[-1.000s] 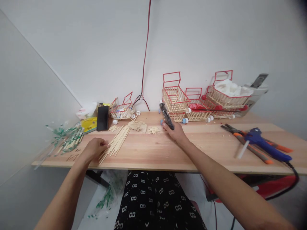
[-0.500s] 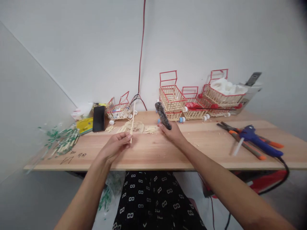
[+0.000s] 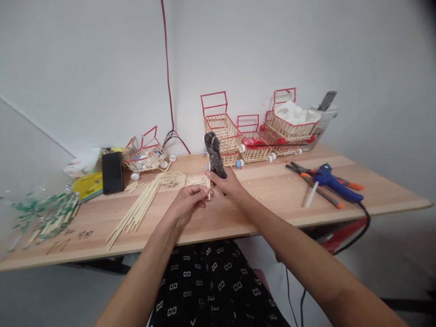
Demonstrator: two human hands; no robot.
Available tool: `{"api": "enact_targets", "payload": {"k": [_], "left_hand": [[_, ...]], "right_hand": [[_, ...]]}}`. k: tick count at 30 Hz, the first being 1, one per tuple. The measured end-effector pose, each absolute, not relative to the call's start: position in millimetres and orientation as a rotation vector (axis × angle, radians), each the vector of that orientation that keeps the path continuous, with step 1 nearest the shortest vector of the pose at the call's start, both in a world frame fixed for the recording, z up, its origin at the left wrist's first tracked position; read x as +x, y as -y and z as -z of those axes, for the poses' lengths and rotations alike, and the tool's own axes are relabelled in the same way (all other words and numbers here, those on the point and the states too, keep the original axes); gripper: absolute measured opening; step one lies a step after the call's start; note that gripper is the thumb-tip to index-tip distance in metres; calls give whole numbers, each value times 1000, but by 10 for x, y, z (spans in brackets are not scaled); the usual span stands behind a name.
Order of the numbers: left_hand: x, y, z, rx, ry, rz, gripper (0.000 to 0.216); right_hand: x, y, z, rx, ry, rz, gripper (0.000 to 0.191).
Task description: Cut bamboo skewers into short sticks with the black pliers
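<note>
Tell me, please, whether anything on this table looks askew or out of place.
Yes: the small stick cart at the back left sits tilted, unlike the upright carts further right. The blue glue gun lies across the pliers.

Tabletop (image 3: pixel 259 200): pale wood, matt, visible grain, dusted with chips. Thin stick (image 3: pixel 209 181) in left hand (image 3: pixel 187 204): bare light wood, smooth. Cutter (image 3: pixel 214 152) in right hand (image 3: pixel 230 186): dark metal, dull, grimy crust. Stick bundle (image 3: pixel 134 211): same raw wood. Carts (image 3: pixel 220 127): wooden slats, glossy red frames. Glue gun (image 3: pixel 337 187): blue plastic, slight sheen. Phone (image 3: pixel 112 172): black, glossy. Trousers (image 3: pixel 211 286): black printed cloth.
</note>
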State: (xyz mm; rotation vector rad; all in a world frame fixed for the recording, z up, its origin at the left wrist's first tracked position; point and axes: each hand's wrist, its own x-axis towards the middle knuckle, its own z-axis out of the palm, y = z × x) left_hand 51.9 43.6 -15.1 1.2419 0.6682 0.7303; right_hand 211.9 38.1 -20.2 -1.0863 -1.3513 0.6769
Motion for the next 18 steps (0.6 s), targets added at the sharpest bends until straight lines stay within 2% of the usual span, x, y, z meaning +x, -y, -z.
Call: {"api": "enact_targets", "payload": {"k": [12,18], "left_hand": [[459,-461,194,1159,-664,-617,32],[480,-445,231,1128,-651,-683,31]], "right_hand": [[2089,-392,238,-1161,1334,-614,34],[2097,-403,234,-1137,1342,-590,34]]}}
